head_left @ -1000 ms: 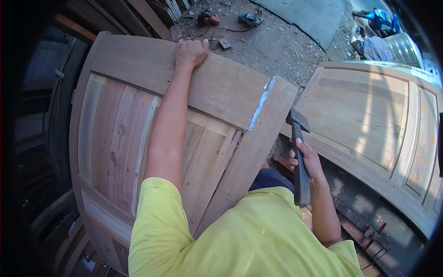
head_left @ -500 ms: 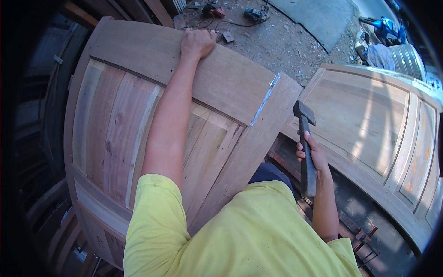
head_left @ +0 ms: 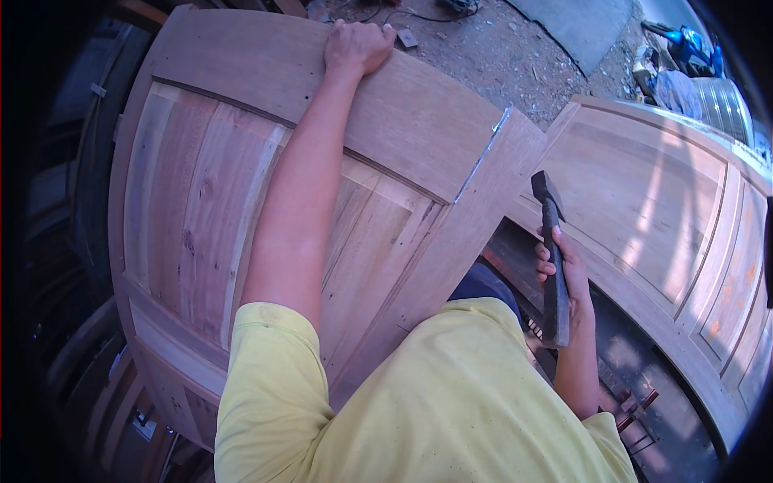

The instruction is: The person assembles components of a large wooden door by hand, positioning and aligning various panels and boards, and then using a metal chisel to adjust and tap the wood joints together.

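Gripping the dark hammer [head_left: 556, 302] by its handle [head_left: 556, 326] in the right fingers [head_left: 544, 252], with its head [head_left: 545, 187] just beyond them! Clasping the panelled wooden door [head_left: 427, 121] at its far edge under curled left fingers [head_left: 389, 34], with a second door [head_left: 636, 193] beyond the right ones.

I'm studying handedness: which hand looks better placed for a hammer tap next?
Probably the right hand: it grasps the hammer by its handle, while the left hand clutches the wooden door.
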Tool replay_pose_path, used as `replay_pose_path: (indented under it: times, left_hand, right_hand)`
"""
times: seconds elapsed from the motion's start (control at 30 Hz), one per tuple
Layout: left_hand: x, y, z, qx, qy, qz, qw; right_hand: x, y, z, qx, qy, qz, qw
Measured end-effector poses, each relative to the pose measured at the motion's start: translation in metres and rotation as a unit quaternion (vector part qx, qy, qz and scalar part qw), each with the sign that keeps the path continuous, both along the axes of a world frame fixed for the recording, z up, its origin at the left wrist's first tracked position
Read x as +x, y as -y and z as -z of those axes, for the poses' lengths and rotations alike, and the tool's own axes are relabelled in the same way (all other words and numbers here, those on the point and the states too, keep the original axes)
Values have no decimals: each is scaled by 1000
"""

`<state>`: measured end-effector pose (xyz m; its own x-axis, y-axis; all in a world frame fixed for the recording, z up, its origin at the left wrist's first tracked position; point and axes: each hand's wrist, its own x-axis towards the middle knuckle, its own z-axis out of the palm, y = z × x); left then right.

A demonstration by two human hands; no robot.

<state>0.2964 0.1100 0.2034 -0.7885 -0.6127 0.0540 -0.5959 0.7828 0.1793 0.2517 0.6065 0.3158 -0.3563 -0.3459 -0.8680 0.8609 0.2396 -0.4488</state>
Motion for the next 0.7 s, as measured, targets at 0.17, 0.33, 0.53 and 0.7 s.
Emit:
replay_pose_path:
  times: [0.17,0.33,0.53,0.7]
  left_hand:
    - [-9,3,8,13,-10,0,1000]
    - [-5,5,18,-13,-50,1,999]
    - [7,0,10,-24,-84,-11,996]
    - [-5,-5,9,-31,-75,1,997]
  right_hand:
    - [14,24,10,52,59,158,984]
    - [14,27,2,2,46,-3,999]
    - [0,-15,14,29,98,82,991]
    - [43,56,1,49,90,48,994]
